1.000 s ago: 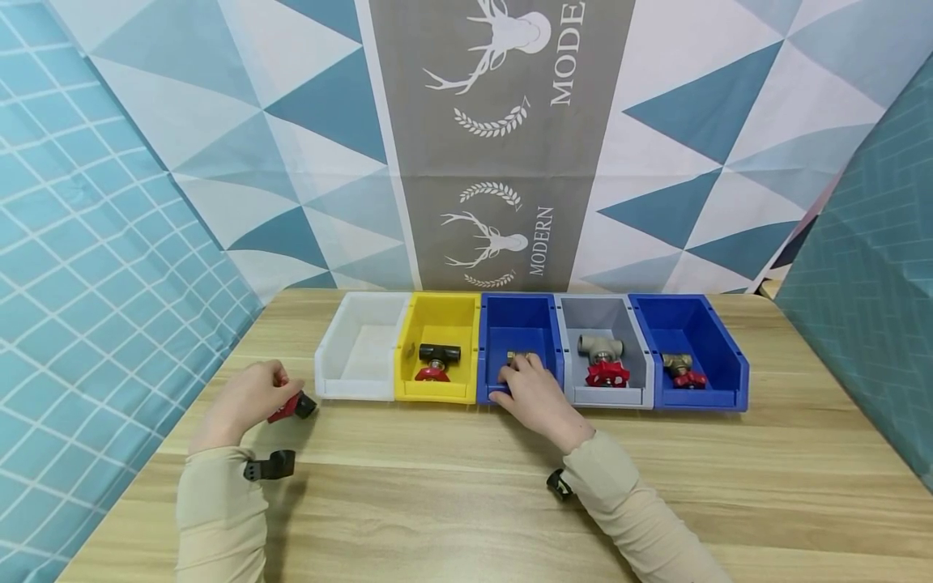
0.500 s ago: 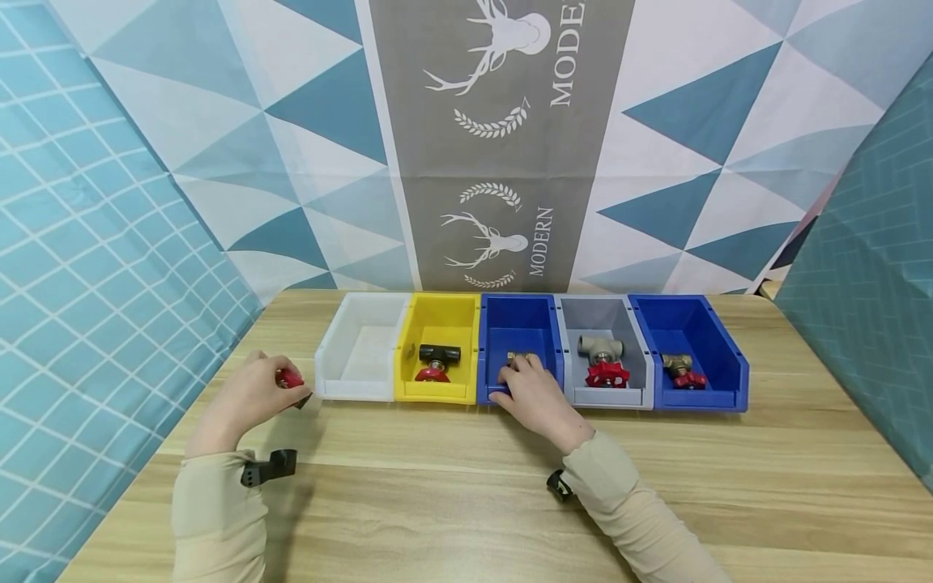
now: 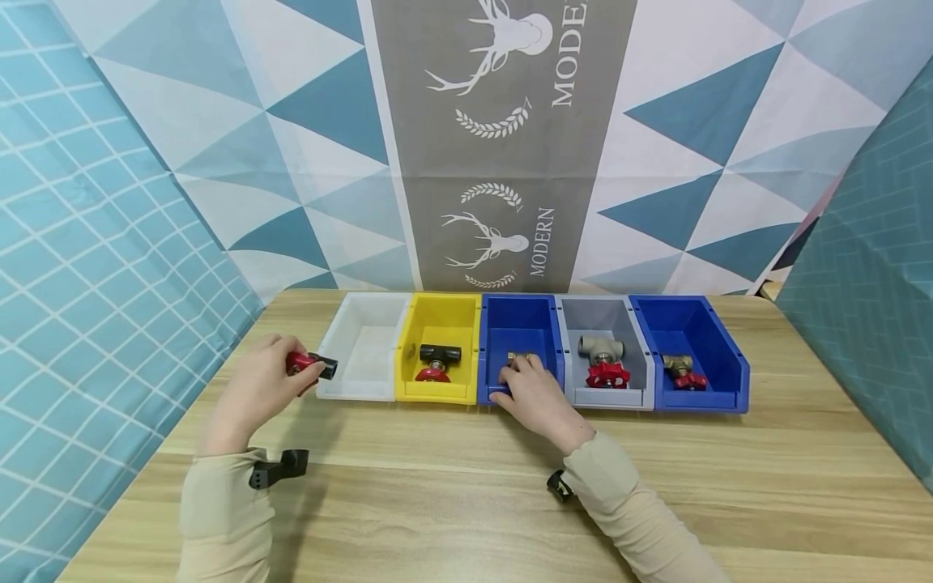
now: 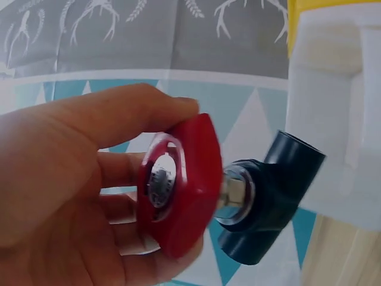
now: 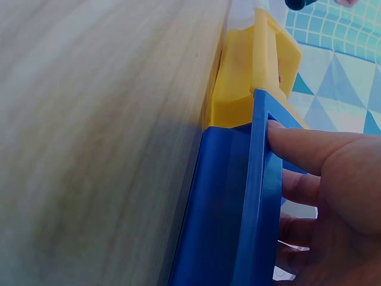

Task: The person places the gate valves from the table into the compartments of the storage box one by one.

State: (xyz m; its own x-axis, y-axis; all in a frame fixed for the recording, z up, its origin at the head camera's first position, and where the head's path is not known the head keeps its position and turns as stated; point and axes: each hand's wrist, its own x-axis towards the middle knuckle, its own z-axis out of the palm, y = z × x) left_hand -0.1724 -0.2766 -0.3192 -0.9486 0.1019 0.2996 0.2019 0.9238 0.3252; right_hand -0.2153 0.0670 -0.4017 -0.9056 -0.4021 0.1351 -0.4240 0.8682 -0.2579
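Note:
My left hand (image 3: 262,380) grips a valve by its red handwheel (image 4: 184,185), thumb and fingers around the wheel's edge. The valve's black tee-shaped body (image 4: 268,196) points away from the palm, close to the white bin (image 3: 357,390). My right hand (image 3: 537,401) reaches over the front wall of the middle blue bin (image 3: 519,312). Its thumb (image 5: 292,140) lies at the rim, while the fingers go down inside. Beside those fingertips shows a brass fitting (image 3: 519,355), mostly hidden by the hand; whether they grip it is unclear.
The yellow bin (image 3: 437,394) holds a black valve (image 3: 440,354) with a red wheel. A grey bin (image 3: 608,397) has a larger grey valve (image 3: 601,348), and the right blue bin (image 3: 703,401) a brass valve (image 3: 678,363). The bins stand in a row on the wooden table (image 3: 437,486).
My left hand has lifted the valve and turned it, moving it up and right toward the white bin's left side. My right hand has stayed in place at the middle blue bin.

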